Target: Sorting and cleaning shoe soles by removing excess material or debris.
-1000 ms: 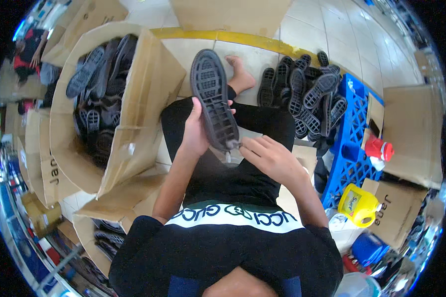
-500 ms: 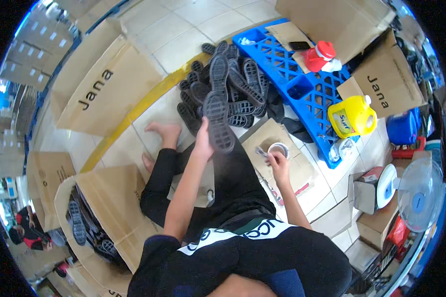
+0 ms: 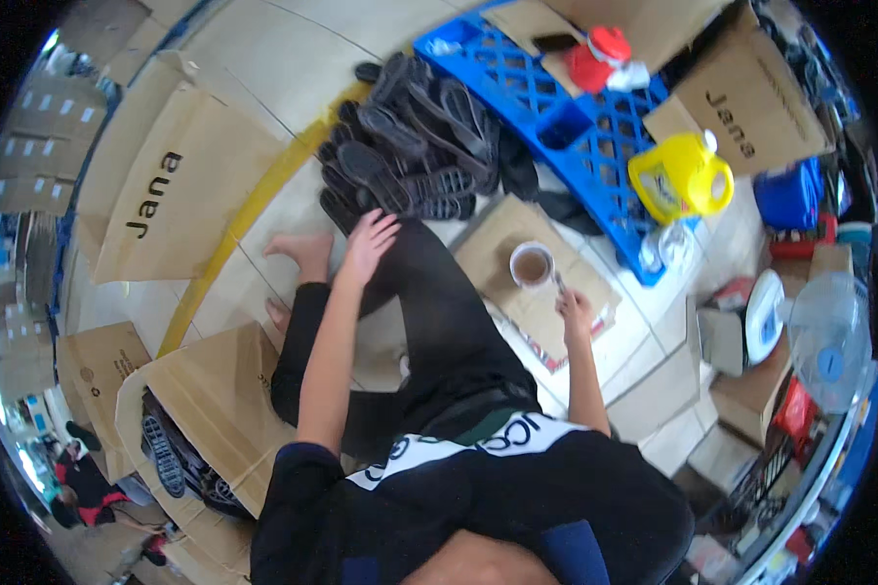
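Note:
My left hand (image 3: 369, 248) is empty, its fingers stretched over my bent knee at the near edge of a heap of dark ridged shoe soles (image 3: 369, 174). The soles lie loosely on one another on the tiled floor. My right hand (image 3: 575, 310) is closed around a small brush (image 3: 560, 284), its end close to the rim of a white cup (image 3: 534, 287). Brown liquid is in the cup, which stands on a flat cardboard piece (image 3: 485, 255) to the right of my leg. My fingers hide part of the brush.
A blue plastic pallet (image 3: 595, 180) carries a yellow jug (image 3: 675, 175) and a red bottle (image 3: 595, 66). On the left stand a large carton (image 3: 190, 185) and an open carton (image 3: 210, 385) with more soles. A fan (image 3: 829, 361) is at right; another person (image 3: 88, 487) is at far left.
My left hand has let go of the shoe sole it held up and is now empty. My right hand has moved down from above the cup to beside it. The view has shifted.

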Action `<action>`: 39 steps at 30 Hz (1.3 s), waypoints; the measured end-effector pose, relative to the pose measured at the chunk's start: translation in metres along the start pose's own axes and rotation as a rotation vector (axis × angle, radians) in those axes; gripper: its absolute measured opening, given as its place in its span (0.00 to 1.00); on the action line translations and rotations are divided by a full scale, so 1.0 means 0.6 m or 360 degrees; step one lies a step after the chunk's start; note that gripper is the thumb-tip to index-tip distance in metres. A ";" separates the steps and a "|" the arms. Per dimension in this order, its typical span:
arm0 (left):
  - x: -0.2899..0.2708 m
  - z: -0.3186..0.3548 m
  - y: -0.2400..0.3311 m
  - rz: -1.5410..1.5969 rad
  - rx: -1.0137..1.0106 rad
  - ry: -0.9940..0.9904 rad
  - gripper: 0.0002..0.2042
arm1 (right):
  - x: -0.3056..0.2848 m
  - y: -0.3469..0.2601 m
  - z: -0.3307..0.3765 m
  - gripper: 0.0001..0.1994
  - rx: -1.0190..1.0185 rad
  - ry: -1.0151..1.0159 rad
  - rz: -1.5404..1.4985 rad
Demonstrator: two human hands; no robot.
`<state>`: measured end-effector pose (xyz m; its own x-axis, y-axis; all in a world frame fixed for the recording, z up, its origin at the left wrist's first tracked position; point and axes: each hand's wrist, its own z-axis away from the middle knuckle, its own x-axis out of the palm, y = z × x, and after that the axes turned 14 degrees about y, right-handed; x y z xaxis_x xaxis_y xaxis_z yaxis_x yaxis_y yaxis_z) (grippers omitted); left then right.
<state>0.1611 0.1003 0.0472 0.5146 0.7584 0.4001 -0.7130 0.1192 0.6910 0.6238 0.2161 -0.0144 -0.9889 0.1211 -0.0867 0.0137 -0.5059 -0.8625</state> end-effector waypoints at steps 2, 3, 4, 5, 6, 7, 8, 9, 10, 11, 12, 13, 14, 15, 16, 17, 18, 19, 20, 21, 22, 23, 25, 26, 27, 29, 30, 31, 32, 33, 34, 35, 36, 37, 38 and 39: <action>-0.097 0.108 -0.016 -0.0087 0.0159 -0.0006 0.26 | 0.057 -0.041 0.001 0.11 -0.0185 -0.0014 0.0298; -0.143 0.159 -0.029 -0.0017 0.0081 0.0226 0.25 | 0.073 -0.044 -0.014 0.11 -0.0316 -0.0055 0.0431; -0.187 0.213 -0.047 0.0032 0.0112 0.0256 0.24 | 0.082 -0.040 -0.033 0.11 -0.0424 -0.0012 0.0605; -0.231 0.263 -0.066 0.0059 0.0082 0.0418 0.24 | 0.091 -0.032 -0.049 0.12 -0.0538 0.0018 0.0778; -0.271 0.308 -0.087 0.0099 0.0034 0.0548 0.24 | 0.089 -0.021 -0.068 0.12 -0.0538 0.0026 0.0799; -0.323 0.355 -0.115 0.0187 0.0037 0.0649 0.23 | 0.088 -0.006 -0.089 0.11 -0.0822 0.0051 0.0993; -0.391 0.384 -0.145 0.0691 0.0050 0.0819 0.22 | 0.099 0.004 -0.100 0.11 -0.1113 0.0049 0.1172; -0.332 0.403 -0.120 0.1115 0.0162 0.0939 0.22 | 0.092 0.014 -0.109 0.11 -0.1118 0.0070 0.1208; -0.313 0.425 -0.104 0.1200 0.0324 0.0973 0.22 | 0.105 0.019 -0.109 0.11 -0.1115 0.0049 0.1321; -0.327 0.439 -0.113 0.1053 0.0408 0.0945 0.23 | 0.115 0.022 -0.104 0.10 -0.1115 0.0014 0.1434; -0.336 0.448 -0.115 0.0902 0.0485 0.0913 0.23 | 0.121 0.025 -0.101 0.10 -0.1134 -0.0023 0.1453; -0.339 0.453 -0.125 0.0878 0.0486 0.0763 0.23 | 0.124 0.027 -0.098 0.10 -0.1123 -0.0042 0.1463; -0.339 0.454 -0.134 0.0905 0.0493 0.0788 0.23 | 0.126 0.028 -0.096 0.10 -0.1111 -0.0057 0.1472; -0.336 0.454 -0.136 0.0878 0.0515 0.0838 0.23 | 0.126 0.029 -0.094 0.10 -0.1126 -0.0088 0.1482; -0.335 0.454 -0.137 0.0851 0.0540 0.0889 0.23 | 0.121 0.029 -0.095 0.10 -0.1113 0.0025 0.1457; -0.334 0.456 -0.137 0.0851 0.0565 0.0940 0.23 | 0.114 0.027 -0.098 0.11 -0.1096 0.0141 0.1429; -0.334 0.456 -0.139 0.0871 0.0572 0.0958 0.23 | 0.101 0.025 -0.106 0.11 -0.1113 0.0118 0.1438; -0.334 0.454 -0.139 0.0879 0.0558 0.0915 0.23 | 0.085 0.024 -0.115 0.11 -0.1039 0.0130 0.1450; -0.333 0.451 -0.140 0.0885 0.0542 0.0869 0.23 | 0.070 0.025 -0.124 0.11 -0.0964 0.0147 0.1463; -0.333 0.451 -0.140 0.0899 0.0548 0.0891 0.23 | 0.064 0.021 -0.119 0.11 -0.0973 0.0123 0.1474; -0.329 0.447 -0.137 0.0899 0.0511 0.0885 0.23 | 0.056 0.012 -0.113 0.11 -0.1049 0.0212 0.1489; -0.325 0.442 -0.134 0.0899 0.0471 0.0877 0.23 | 0.049 0.004 -0.109 0.10 -0.1125 0.0305 0.1503; -0.325 0.439 -0.128 0.0897 0.0472 0.0866 0.23 | 0.048 -0.007 -0.102 0.10 -0.1155 0.0382 0.1523; -0.326 0.437 -0.124 0.0883 0.0464 0.0846 0.23 | 0.049 -0.011 -0.100 0.10 -0.1174 0.0473 0.1540; -0.327 0.441 -0.120 0.0898 0.0471 0.0865 0.23 | 0.050 -0.010 -0.103 0.12 -0.1237 0.0498 0.1534; -0.322 0.451 -0.111 0.0679 0.0546 0.0896 0.23 | 0.044 0.008 -0.122 0.12 -0.1182 0.0361 0.1437; -0.315 0.467 -0.101 0.0693 0.0587 0.0959 0.23 | 0.059 0.020 -0.125 0.12 -0.1114 0.0209 0.1329; -0.308 0.493 -0.086 0.0361 0.0520 0.1078 0.22 | 0.082 0.021 -0.105 0.11 -0.0879 0.0044 0.1438; -0.293 0.497 -0.061 0.0058 0.0419 0.1127 0.21 | 0.030 0.054 -0.171 0.10 -0.1038 -0.0050 0.1340; -0.291 0.530 -0.037 -0.0220 0.0536 0.0987 0.20 | 0.029 0.079 -0.175 0.11 -0.0852 -0.0109 0.1486; -0.282 0.558 -0.008 -0.0496 0.0621 0.0838 0.19 | -0.002 0.105 -0.193 0.10 -0.0855 -0.0029 0.1287; -0.264 0.600 0.029 -0.0571 0.0646 0.0836 0.19 | -0.013 0.121 -0.196 0.09 -0.0634 0.0138 0.1402; -0.246 0.614 0.077 -0.0590 0.0683 0.0718 0.18 | -0.108 0.128 -0.266 0.10 -0.1188 0.0238 0.1605; -0.290 0.639 0.090 -0.0408 0.0941 0.0673 0.17 | -0.213 0.020 -0.428 0.11 -0.1626 0.0462 0.1457; -0.272 0.722 0.137 -0.0663 0.1065 0.0899 0.17 | -0.132 0.104 -0.383 0.13 -0.0685 0.0119 0.0996; -0.283 0.775 0.171 -0.0833 0.1219 0.1228 0.16 | -0.110 0.108 -0.366 0.14 -0.0358 -0.0143 0.0514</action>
<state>0.2221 -0.3141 0.3305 0.0502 0.9461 -0.3198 0.0987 0.3139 0.9443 0.7227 0.3628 -0.1738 -0.9372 -0.0936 -0.3361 0.3483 -0.3049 -0.8864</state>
